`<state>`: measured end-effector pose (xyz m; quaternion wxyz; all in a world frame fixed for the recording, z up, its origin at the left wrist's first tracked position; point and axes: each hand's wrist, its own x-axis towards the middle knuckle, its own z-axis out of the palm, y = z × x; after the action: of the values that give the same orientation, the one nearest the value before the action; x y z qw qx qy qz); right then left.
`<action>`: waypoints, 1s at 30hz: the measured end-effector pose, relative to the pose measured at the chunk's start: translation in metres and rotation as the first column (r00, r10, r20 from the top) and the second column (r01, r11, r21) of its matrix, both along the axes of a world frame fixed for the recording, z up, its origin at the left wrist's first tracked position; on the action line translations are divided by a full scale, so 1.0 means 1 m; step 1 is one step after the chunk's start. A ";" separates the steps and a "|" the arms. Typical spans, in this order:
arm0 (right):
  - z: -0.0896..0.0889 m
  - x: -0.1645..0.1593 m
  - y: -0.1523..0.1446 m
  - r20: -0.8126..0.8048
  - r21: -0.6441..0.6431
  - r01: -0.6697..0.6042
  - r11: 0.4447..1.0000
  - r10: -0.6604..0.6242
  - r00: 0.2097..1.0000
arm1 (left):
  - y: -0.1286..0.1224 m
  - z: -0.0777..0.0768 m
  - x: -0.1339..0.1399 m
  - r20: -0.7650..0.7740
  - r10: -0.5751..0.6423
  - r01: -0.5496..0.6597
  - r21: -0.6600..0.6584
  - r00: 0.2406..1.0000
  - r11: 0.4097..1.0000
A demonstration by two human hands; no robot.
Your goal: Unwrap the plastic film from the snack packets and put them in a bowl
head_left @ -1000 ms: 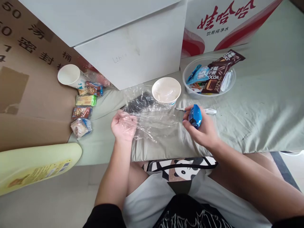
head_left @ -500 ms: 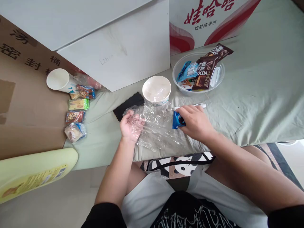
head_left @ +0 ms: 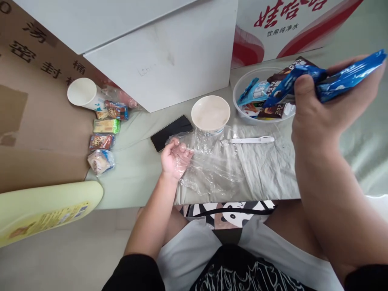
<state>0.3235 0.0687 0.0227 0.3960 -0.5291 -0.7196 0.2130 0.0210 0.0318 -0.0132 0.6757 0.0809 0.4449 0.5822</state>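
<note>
My left hand (head_left: 176, 158) is palm up at the table's front, its curled fingers closed on a clear plastic bag (head_left: 209, 169) that spreads crumpled to the right. High at the right, close to the camera, my right hand (head_left: 327, 95) grips a shiny blue snack packet (head_left: 348, 83) between thumb and fingers. Below it and partly hidden by it stands a clear plastic bowl (head_left: 242, 115) with brown cocoa snack packs (head_left: 274, 111) and a light blue packet (head_left: 256, 91). A white paper bowl (head_left: 210, 115) sits behind the bag. Beside the bag lies a slim white tool (head_left: 254, 140).
A black phone (head_left: 171, 132) lies left of the paper bowl. Several small wrapped snacks (head_left: 106, 126) and a tipped paper cup (head_left: 83, 97) line the brown carton (head_left: 39, 129). White boxes (head_left: 169, 68) stand behind; a yellow-green container (head_left: 51, 208) is at front left.
My right hand has lifted the blue packet from beside the bag up and to the right, uncovering the white tool. My left hand keeps its hold on the bag. The view has shifted slightly.
</note>
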 end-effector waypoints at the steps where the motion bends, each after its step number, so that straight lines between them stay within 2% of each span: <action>1: -0.001 -0.001 0.001 0.015 0.005 0.002 1.000 -0.002 1.000 | 0.000 0.000 0.000 0.000 -0.005 0.005 -0.003 1.000 1.000; 4: -0.005 -0.004 0.000 0.037 0.046 0.051 0.998 -0.053 0.998 | 0.001 0.001 0.000 0.001 -0.016 0.016 -0.017 1.000 1.000; 6: -0.007 -0.005 -0.001 0.029 0.095 0.149 0.984 -0.152 0.988 | 0.000 0.002 0.000 0.004 -0.021 0.021 -0.020 1.000 1.000; 9: -0.009 -0.009 0.001 0.016 0.170 0.389 0.905 -0.397 0.917 | 0.000 0.001 0.000 0.019 -0.035 0.035 -0.007 0.999 0.999; 10: -0.009 -0.012 0.001 0.027 0.196 0.432 0.880 -0.445 0.895 | -0.001 0.001 0.000 0.025 -0.039 0.039 0.002 0.999 0.999; 11: -0.010 -0.016 0.001 0.052 0.220 0.426 0.878 -0.446 0.893 | -0.001 0.000 0.000 0.030 -0.041 0.040 0.012 0.999 0.999; 12: -0.010 -0.022 0.000 0.086 0.243 0.368 0.897 -0.398 0.913 | -0.001 -0.001 0.000 0.031 -0.039 0.039 0.019 0.999 0.999; 15: -0.014 -0.039 -0.006 0.219 0.257 0.047 0.965 -0.106 0.970 | -0.001 -0.003 -0.001 0.020 -0.030 0.029 0.020 0.999 0.999; 16: -0.015 -0.044 -0.008 0.262 0.238 -0.028 0.971 -0.037 0.964 | -0.001 -0.004 -0.001 0.016 -0.026 0.025 0.023 1.000 0.999; 18: -0.017 -0.050 -0.011 0.335 0.184 -0.093 0.978 0.026 0.942 | -0.001 -0.006 -0.002 0.015 -0.023 0.022 0.041 1.000 0.999; 22: -0.018 -0.044 -0.012 0.371 0.113 -0.054 0.992 0.008 0.929 | -0.002 -0.007 -0.003 0.021 -0.048 0.046 0.073 0.999 0.996; 26: -0.017 -0.033 -0.012 0.288 0.155 0.073 0.985 -0.115 0.951 | -0.001 -0.007 -0.002 0.009 -0.048 0.047 0.077 0.999 0.996; 30: -0.021 -0.031 -0.014 0.296 0.179 0.145 0.973 -0.194 0.935 | -0.002 -0.005 -0.001 0.004 -0.041 0.041 0.066 0.999 0.997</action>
<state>0.2921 0.0545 0.0022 0.3343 -0.5840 -0.7389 0.0356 0.0204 0.0303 -0.0187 0.6858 0.1104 0.4218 0.5827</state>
